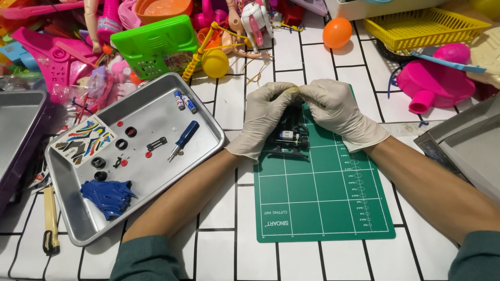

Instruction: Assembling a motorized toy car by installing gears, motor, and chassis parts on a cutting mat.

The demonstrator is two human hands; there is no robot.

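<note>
Both hands wear pale latex gloves and meet over the far end of a green cutting mat [323, 198]. My left hand [264, 117] and my right hand [336, 109] together grip a small black toy-car chassis [290, 138] with a battery in it; its front end rests on the mat. The fingertips of both hands pinch its far end. To the left, a metal tray [156, 106] holds a blue screwdriver [183, 138], two small batteries [185, 101], black wheels [121, 144], a blue car body shell [108, 196] and a sticker sheet [83, 140].
A heap of plastic toys fills the far left, with a green toy [156, 44] and a yellow ball [215, 63]. An orange egg [337, 32], a yellow basket [424, 27], a pink toy [435, 80] and a grey tray [469, 143] lie right.
</note>
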